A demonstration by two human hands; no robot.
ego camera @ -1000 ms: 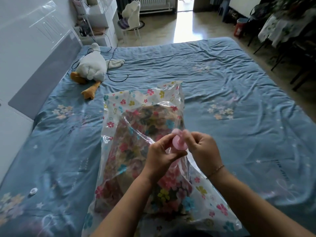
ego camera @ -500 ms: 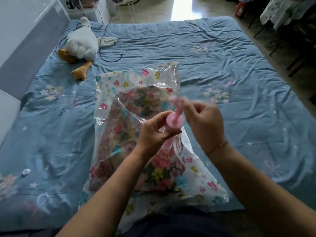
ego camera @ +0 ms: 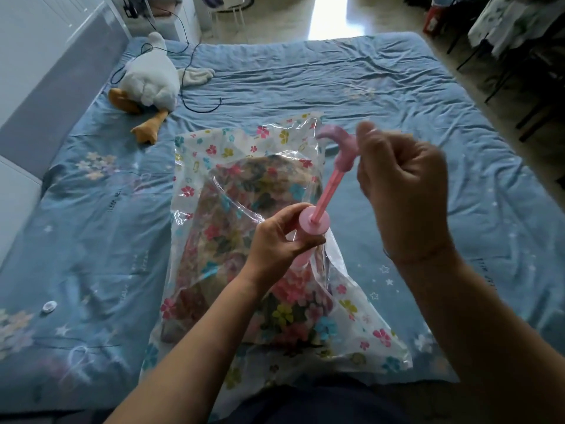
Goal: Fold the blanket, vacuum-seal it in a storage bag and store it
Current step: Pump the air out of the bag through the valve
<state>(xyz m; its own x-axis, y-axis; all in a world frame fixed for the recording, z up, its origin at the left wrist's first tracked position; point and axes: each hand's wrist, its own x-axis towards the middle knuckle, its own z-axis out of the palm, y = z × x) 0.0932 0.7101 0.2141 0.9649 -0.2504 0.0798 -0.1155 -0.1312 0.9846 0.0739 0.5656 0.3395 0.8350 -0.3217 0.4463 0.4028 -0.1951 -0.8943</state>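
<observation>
Raised: pump handle [ego camera: 339,148], rod drawn further out, right hand [ego camera: 403,191] grip curled round it; left hand [ego camera: 275,243] grip clasps pump barrel [ego camera: 322,229], centre frame, over storage bag [ego camera: 195,185].

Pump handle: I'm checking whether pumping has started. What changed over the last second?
The right hand pulled the pink pump handle up off the pump cap, baring its rod. The left hand still grips the pump body on the storage bag, which stays on the bed with the blanket inside.
</observation>
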